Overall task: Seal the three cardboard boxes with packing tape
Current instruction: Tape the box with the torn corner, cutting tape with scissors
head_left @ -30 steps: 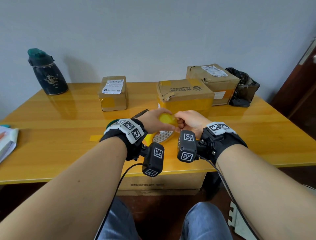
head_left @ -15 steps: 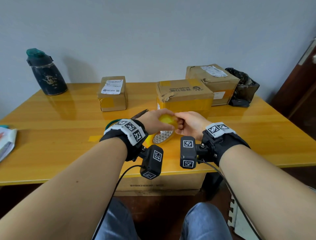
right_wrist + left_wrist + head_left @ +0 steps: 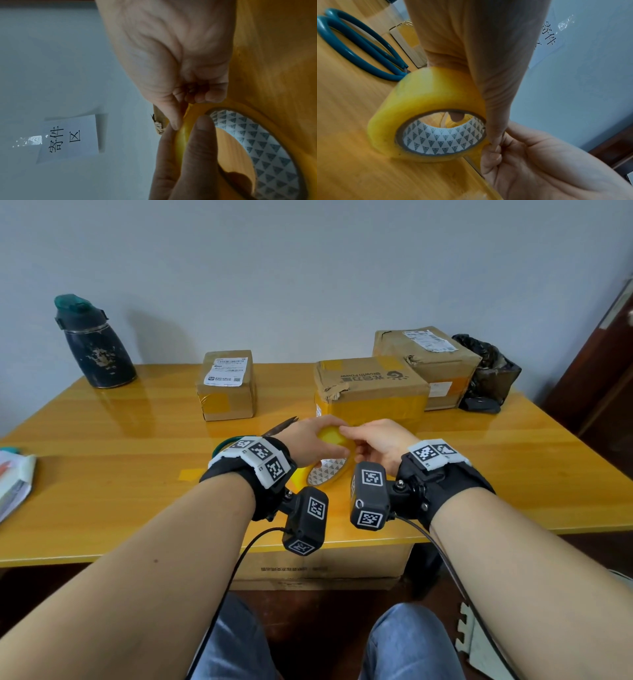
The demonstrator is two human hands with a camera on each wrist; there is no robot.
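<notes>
A yellow packing tape roll [image 3: 330,438] stands on edge on the table's near middle. My left hand [image 3: 310,440] grips it from the top, thumb and fingers curled round the roll [image 3: 426,102]. My right hand [image 3: 371,440] meets it from the right, its curled fingertips [image 3: 211,97] picking at the roll's outer layer [image 3: 182,134]. No loose tape end shows. Three cardboard boxes sit behind: a small one [image 3: 227,385] at the left, a middle one [image 3: 370,386] just beyond my hands, and a larger one [image 3: 428,361] at the back right.
Teal-handled scissors [image 3: 359,44] lie just left of the roll. A dark bottle [image 3: 94,344] stands back left, a black bag [image 3: 489,371] back right, papers [image 3: 13,481] at the left edge. A large carton [image 3: 325,563] sits under the wooden table [image 3: 102,467].
My right wrist has turned slightly and its fingers have shifted a little on the roll's top. The left hand and the roll have stayed where they were.
</notes>
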